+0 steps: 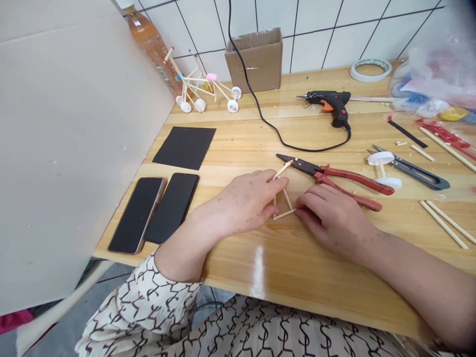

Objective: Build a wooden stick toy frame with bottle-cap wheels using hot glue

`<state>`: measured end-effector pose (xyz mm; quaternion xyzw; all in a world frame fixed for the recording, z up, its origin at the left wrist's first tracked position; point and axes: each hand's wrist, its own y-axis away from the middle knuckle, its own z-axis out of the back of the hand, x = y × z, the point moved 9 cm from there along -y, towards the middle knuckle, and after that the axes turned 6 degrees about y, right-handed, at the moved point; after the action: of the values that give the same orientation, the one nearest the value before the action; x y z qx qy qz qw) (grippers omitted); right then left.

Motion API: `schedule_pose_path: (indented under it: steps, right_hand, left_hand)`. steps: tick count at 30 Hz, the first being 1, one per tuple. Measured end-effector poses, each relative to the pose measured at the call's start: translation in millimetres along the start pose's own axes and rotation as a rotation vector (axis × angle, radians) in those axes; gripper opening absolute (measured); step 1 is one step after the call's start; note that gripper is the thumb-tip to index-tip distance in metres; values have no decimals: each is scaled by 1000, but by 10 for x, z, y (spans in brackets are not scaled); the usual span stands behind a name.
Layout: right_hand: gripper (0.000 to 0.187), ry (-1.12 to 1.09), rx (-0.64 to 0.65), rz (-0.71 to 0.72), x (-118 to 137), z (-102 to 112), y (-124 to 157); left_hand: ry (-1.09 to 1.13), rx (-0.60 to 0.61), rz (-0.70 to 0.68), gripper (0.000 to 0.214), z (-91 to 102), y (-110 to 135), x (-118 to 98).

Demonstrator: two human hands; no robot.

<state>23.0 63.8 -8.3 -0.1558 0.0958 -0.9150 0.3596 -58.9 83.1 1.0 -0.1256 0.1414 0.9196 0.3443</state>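
A small frame of thin wooden sticks [285,214] stands on the wooden table between my hands. My left hand [256,198] closes its fingers on the upper left part of this frame. With thumb and fingertips pinched, my right hand [327,213] grips the right end of the frame's lower stick. Just beyond the hands lie red-handled pliers [323,171], their dark jaws pointing left past the top of the frame. To the right, a pair of white bottle caps joined by a short stick [381,157] rests on grey thread snips [416,171].
A black glue gun [336,101] lies at the back, its cord curving across the table. Two phones [137,213] and a black sheet [185,147] are at left. Behind them stand a bottle [154,44], stick models with cap wheels [201,82] and a cardboard box [256,64]. Loose sticks [444,225] lie right.
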Motion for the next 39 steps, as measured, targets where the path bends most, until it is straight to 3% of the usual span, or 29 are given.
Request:
schedule_pose_path:
  steps: [10,23,39]
  right_hand:
    - [18,4,17,1,1,-14,-1]
    - [19,-1,30,-9,-19,-39,7]
    - [20,9,12,-2,6,-15,0]
  left_hand:
    - [-22,-9,-2,59,-3,10,-10]
    - [-21,55,15,55,-38,35,10]
    - [1,42,18,45,-31,27,9]
